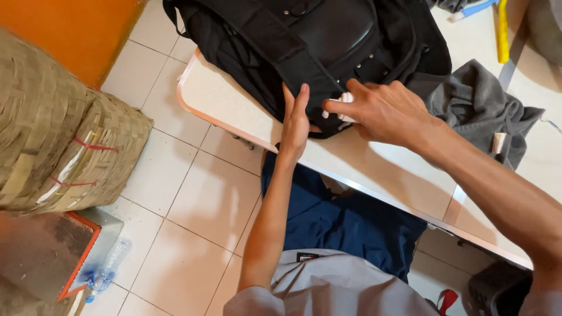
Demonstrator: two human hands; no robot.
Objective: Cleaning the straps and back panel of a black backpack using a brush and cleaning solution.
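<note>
Head view, looking down: a black fabric backpack with straps and metal studs (316, 47) is laid on a pale table with a rounded, metal-edged corner (222, 99), its lower edge lying near the table's front edge. The left hand (295, 120) is set flat against the lower edge of the backpack, fingers (301, 96) pressed together and pointing up along the fabric, the thumb tucked toward the bag. The right hand (380, 111) is brought in from the right, its fingers curled and bunched over a small white ribbed object (345, 105), which is pinched between fingertips and thumb right at the backpack's lower edge; whether that object is fastened to the bag cannot be told. The two hands are held just beside each other, nearly touching. A crumpled grey cloth (486, 114) is placed on the table to the right of the backpack, touching its side. A yellow strip-like item (502, 32) is seen at the upper right, beyond the cloth. Below the table, dark blue trousers (351, 222) and a light grey shirt (339, 287) of the person are visible. On the cream tiled floor (193, 199) to the left, a large woven straw basket with red cord (58, 134) is stood, and near the lower left corner a clear plastic bottle with a blue cap (105, 269) is laid beside a rusty orange-rimmed tray (41, 251).
</note>
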